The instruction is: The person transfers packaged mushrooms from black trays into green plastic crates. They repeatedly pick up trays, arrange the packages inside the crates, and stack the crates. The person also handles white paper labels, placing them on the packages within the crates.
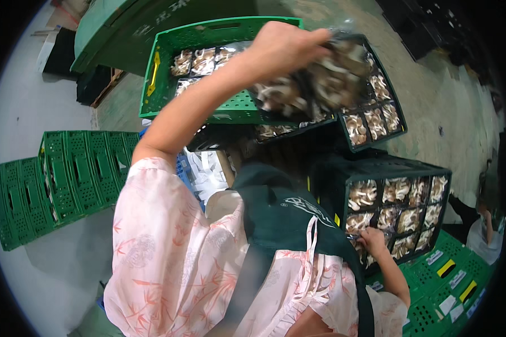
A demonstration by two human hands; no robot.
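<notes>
My left hand (289, 46) stretches out over the green plastic crate (227, 26), gripping the edge of a film-wrapped pack of mushrooms (341, 76) that is blurred. Close beside it is a second mushroom pack (280, 94) in a black tray; whether the same hand holds it I cannot tell. Inside the green crate, more mushroom packs (203, 61) sit at the far left, with bare perforated floor near them. My right hand (373, 242) is low on the right, fingers closed at a wrapped pack in a dark crate (398, 166) filled with rows of mushroom packs. Its fingertips are partly hidden.
Another dark crate of mushroom packs (373, 124) stands beyond, right of the green one. Stacked green crates (84, 168) rise at left, and more green crates (442, 269) lie lower right. A person (485, 236) is at the right rim. White papers (206, 168) lie below my left arm.
</notes>
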